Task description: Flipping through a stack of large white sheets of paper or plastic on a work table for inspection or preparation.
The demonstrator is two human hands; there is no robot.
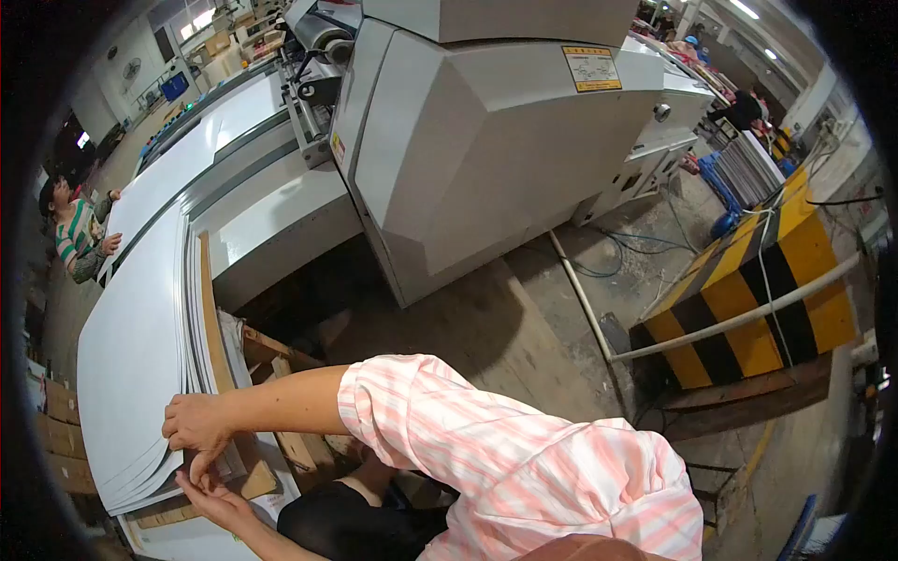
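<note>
A tall stack of large white sheets [136,374] lies at the left, its near corner fanned and curled up. My right hand [198,425] reaches across from a pink-and-white striped sleeve. Its bent fingers rest on top of the sheets and its thumb points down at the edge, gripping the lifted corner. Just below, my left hand [217,503] is turned partly palm up, fingers stretched out beside that corner. Its fingertips are close to the sheet edges; whether they touch is not clear. A brown board edge [213,327] runs along the stack's right side.
A large grey machine [486,150] stands ahead, with a roller [323,37] and a feed table [253,103] on its left. Across the stack, a person [79,229] in a striped top touches the sheets. Wooden pallet parts [304,449] lie near my knees. A yellow-and-black striped block [748,280] and white pipe [730,323] are right.
</note>
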